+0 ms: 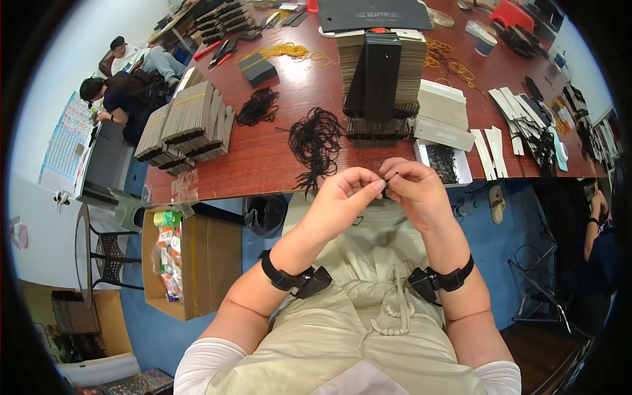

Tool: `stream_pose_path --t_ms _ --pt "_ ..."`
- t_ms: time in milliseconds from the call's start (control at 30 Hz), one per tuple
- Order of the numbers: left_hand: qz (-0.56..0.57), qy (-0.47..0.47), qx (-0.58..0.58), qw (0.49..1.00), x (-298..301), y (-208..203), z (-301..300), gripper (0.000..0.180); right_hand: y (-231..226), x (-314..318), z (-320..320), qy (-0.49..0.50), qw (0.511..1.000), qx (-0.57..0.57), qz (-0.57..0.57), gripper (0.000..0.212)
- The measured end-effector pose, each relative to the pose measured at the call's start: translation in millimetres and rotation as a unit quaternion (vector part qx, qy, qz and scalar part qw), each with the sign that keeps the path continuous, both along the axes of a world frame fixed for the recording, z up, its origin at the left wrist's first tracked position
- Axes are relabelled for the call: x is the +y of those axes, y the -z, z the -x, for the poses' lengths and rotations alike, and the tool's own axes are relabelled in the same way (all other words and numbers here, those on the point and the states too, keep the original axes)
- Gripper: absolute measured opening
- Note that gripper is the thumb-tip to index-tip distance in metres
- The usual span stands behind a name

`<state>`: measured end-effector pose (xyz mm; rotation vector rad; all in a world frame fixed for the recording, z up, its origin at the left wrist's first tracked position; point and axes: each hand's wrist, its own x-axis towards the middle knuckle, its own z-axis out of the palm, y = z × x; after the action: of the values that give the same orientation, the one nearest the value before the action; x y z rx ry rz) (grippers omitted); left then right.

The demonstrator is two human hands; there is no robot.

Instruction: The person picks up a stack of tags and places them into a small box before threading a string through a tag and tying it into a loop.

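Note:
My left hand and my right hand meet over my lap at the table's front edge. Both are closed, thumb against fingers, pinching a thin black cord between their tips. Most of the cord is hidden by the fingers. A tangled heap of black cords lies on the table just beyond my left hand. Behind my right hand, a white box holds many small black pieces. Straight ahead, a tall black holder stands against stacks of grey-brown cards.
Banded card stacks stand at the left, beside a smaller cord pile. Pale strips lie at the right, near a paper cup. An open cardboard carton sits below the table's left side. Other people sit at the far left.

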<state>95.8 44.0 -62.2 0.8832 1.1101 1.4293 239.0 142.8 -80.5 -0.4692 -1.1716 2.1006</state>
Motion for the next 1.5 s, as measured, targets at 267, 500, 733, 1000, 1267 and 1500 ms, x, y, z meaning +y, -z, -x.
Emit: stream_pose_path --t_ms 267,500,733,1000,1267,1500 --pt "-0.112 0.07 0.437 0.89 -6 -21 35 0.008 -4 8 -15 -0.159 0.978 -0.006 0.138 0.009" --pt "-0.24 0.013 0.512 0.824 8 -32 23 0.004 -17 -11 -8 -0.135 0.975 -0.174 -0.027 0.011" --pt "-0.121 -0.185 0.398 0.891 5 2 14 0.019 -17 -14 -2 0.023 0.99 -0.128 -0.054 0.009" --pt "-0.075 -0.104 0.316 0.94 0 4 5 0.012 -12 -13 -1 0.047 0.983 -0.155 -0.088 0.006" --pt "-0.25 -0.193 0.565 0.762 3 9 -1 0.009 -14 -9 -2 -0.02 0.991 -0.051 0.121 0.008" --pt "-0.175 -0.141 0.329 0.917 -4 16 0 0.012 -6 -5 -4 -0.032 0.988 -0.009 0.153 0.012"
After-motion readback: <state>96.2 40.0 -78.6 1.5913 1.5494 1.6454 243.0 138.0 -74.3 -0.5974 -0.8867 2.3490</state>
